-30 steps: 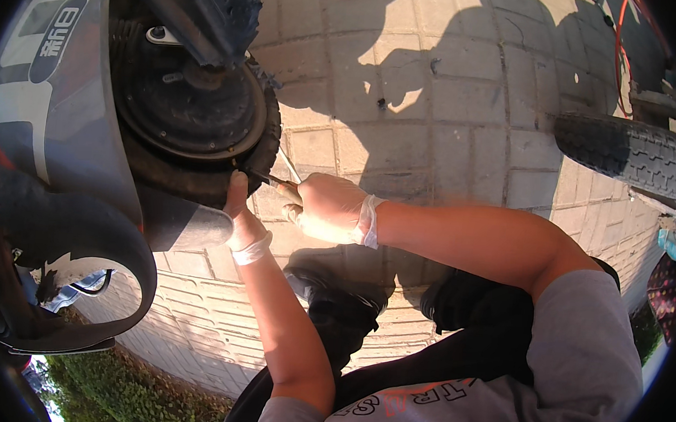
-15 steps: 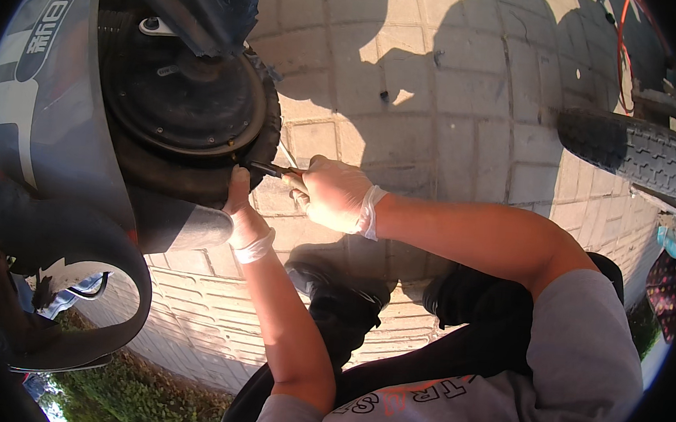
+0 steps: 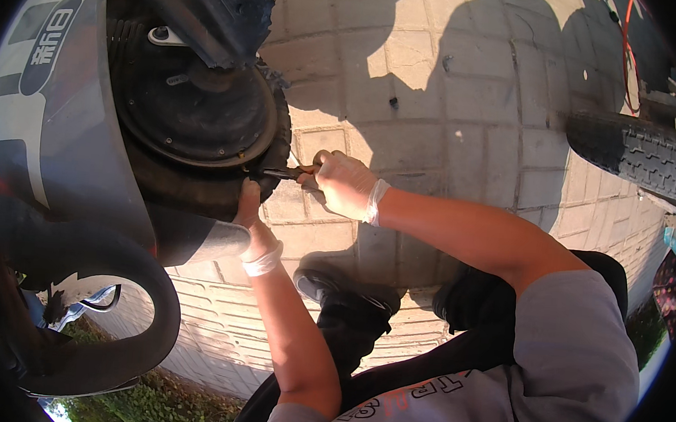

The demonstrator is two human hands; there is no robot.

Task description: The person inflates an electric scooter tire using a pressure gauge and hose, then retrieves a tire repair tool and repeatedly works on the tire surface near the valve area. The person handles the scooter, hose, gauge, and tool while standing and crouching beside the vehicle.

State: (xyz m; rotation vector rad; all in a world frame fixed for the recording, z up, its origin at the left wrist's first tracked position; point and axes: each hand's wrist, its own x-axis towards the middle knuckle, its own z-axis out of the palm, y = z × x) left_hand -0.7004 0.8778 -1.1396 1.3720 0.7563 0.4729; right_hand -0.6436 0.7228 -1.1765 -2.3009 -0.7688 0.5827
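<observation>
A black scooter wheel [image 3: 195,119] with a round hub cover fills the upper left, its tyre [image 3: 190,189] curving around it. My left hand [image 3: 253,221], in a thin clear glove, grips the tyre's near right edge; the thumb lies against it and the other fingers are hidden. My right hand [image 3: 344,184], gloved likewise, is closed around a dark tool that looks like pliers [image 3: 280,173]. The tool's tip meets the tyre by the hub's rim, just above my left thumb. What the tip holds there is too small to tell.
The scooter's grey body panel [image 3: 70,114] stands along the left, with a dark curved part [image 3: 162,316] below. A black mudguard piece [image 3: 214,14] overhangs the wheel. Another tyre [image 3: 632,153] and a red cable [image 3: 629,59] are at the right. Paving [image 3: 468,142] lies underneath.
The whole view has shifted slightly, so the scooter appears a little further right and lower. Both hands keep their hold at the tyre, and the tool's tip stays by the hub's rim.
</observation>
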